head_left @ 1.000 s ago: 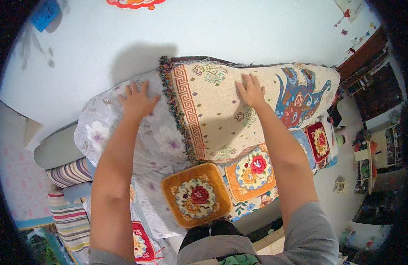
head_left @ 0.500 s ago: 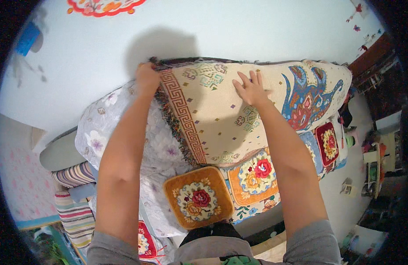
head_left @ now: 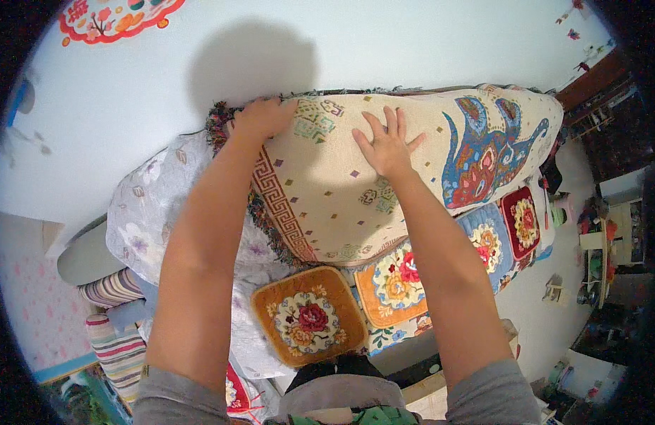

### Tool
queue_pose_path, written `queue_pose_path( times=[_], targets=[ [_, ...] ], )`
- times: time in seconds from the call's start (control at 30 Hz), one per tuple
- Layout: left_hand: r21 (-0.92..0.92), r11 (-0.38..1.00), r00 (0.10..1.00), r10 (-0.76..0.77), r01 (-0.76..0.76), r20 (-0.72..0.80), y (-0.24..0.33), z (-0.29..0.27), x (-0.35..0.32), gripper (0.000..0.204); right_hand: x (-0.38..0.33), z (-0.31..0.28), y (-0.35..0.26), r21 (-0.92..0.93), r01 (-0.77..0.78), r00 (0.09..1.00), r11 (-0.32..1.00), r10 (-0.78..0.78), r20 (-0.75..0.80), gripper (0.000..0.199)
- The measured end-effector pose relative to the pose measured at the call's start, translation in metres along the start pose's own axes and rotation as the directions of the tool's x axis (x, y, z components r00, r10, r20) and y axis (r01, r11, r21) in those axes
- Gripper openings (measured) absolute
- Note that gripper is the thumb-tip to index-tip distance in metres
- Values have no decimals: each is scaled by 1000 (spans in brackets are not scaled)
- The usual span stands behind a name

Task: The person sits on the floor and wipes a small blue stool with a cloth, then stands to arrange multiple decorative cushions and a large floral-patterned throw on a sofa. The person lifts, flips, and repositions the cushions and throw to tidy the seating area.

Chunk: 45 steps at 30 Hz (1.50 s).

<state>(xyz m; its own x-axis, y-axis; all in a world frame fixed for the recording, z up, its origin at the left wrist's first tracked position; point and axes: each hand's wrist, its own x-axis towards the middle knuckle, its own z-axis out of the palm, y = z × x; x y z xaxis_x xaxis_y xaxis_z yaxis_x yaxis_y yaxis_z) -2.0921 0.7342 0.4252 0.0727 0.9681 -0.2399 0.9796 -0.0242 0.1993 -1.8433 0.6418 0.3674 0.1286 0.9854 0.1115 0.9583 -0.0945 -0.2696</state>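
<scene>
A cream woven throw (head_left: 327, 205) with a key-pattern border, dark fringe and a blue bird motif lies draped over the back of a sofa. My left hand (head_left: 260, 117) is closed on the throw's upper left corner at the top of the sofa back, by the wall. Flat on the throw's upper middle rests my right hand (head_left: 385, 145), fingers spread. Under the throw's left edge a pale lilac floral cover (head_left: 147, 219) shows.
Flower-embroidered seat cushions lie below: brown (head_left: 307, 319), orange (head_left: 391, 283), blue (head_left: 487, 241), red (head_left: 522, 219). A striped cloth (head_left: 115, 326) hangs at the sofa's left arm. A pale wall (head_left: 384, 42) runs behind; cluttered furniture (head_left: 603, 262) stands at right.
My left hand moved from the lilac cover up to the throw's corner and closed on it. The throw now reaches further left along the sofa back. My right hand stayed flat on it.
</scene>
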Motion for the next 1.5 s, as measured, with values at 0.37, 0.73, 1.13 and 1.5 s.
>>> queue_pose_path(
  times=[0.37, 0.73, 1.13, 1.5],
  targets=[
    [72, 997, 994, 33, -26, -100, -138, 0, 48, 58, 0, 15, -2, 18, 29, 999, 999, -28, -47, 59],
    [301, 952, 615, 209, 48, -760, -101, 12, -81, 38, 8, 31, 7, -26, 123, 973, 992, -126, -194, 61],
    [-244, 873, 841, -277, 422, 465, -270, 494, -578, 41, -196, 146, 54, 740, -73, 918, 669, 334, -212, 25],
    [-511, 581, 737, -251, 634, 628, -247, 520, -624, 29, -220, 305, 2, 634, -424, 824, -647, 16, 566, 46]
  ],
)
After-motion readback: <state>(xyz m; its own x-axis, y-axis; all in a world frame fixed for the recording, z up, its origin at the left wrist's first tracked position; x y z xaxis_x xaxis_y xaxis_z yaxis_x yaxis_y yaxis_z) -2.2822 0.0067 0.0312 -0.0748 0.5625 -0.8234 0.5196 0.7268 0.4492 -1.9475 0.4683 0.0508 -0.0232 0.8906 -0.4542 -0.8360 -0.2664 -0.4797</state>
